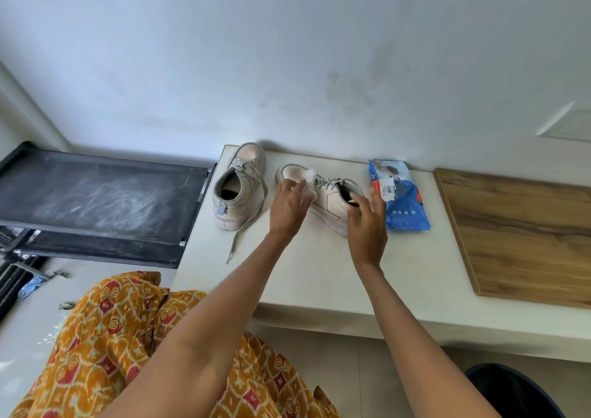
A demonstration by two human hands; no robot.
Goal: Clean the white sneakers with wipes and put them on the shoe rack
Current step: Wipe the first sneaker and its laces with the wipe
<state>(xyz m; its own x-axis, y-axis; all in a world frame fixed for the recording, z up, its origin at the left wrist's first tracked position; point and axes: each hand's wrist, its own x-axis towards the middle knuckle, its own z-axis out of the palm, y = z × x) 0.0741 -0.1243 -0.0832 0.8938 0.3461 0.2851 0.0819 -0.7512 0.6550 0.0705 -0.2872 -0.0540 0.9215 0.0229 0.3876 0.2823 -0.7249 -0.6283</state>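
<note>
Now our left hand [289, 208] presses a soft wipe [310, 182] on the stiff, light sneaker [323, 195], our right hand [367, 222] open at its three o'clock heel collar.

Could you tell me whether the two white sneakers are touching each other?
Apart. The head view shows a strip of bare white counter between the left sneaker and the right sneaker.
</note>
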